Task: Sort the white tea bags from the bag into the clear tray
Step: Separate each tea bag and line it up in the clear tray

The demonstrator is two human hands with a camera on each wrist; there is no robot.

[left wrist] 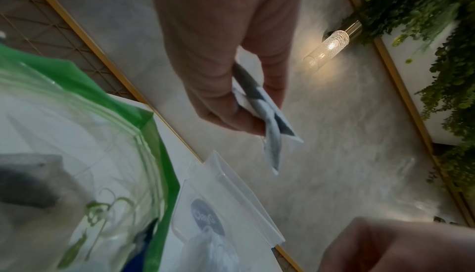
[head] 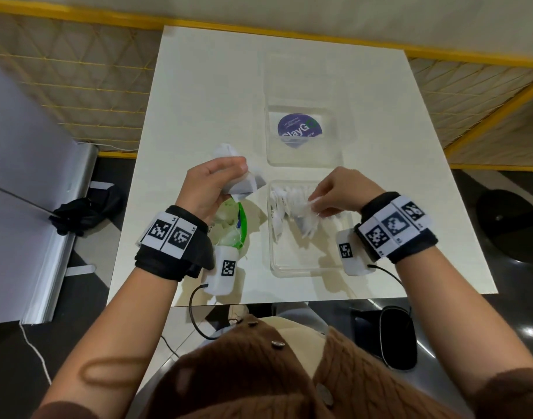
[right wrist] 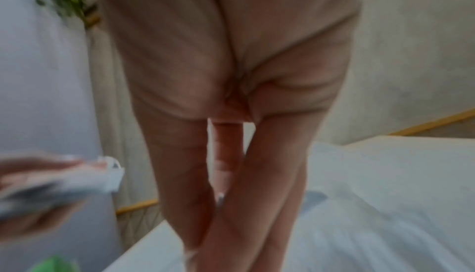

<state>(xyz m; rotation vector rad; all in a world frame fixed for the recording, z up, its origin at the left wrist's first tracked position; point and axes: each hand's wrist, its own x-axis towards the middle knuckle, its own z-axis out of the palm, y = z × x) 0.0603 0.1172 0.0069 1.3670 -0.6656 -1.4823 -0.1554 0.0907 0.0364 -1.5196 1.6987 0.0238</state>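
Note:
My left hand (head: 238,173) is raised above the table and grips a bunch of white tea bags (head: 248,184); the left wrist view shows them pinched between thumb and fingers (left wrist: 267,122). Under that hand lies the green-edged plastic bag (head: 236,220), open, with more tea bags inside (left wrist: 77,154). The clear tray (head: 304,267) sits to the right, with several tea bags (head: 281,204) piled at its far end. My right hand (head: 315,204) reaches into the tray, its fingertips pinching a white tea bag (head: 304,208). The right wrist view is blurred, with the fingers (right wrist: 231,175) converging downward.
The clear lid (head: 274,152) with a purple round sticker lies beyond the tray on the white table (head: 198,101). The table's near edge is just under my wrists. A black bundle (head: 83,213) lies on the floor at left, a dark bag (head: 395,337) at lower right.

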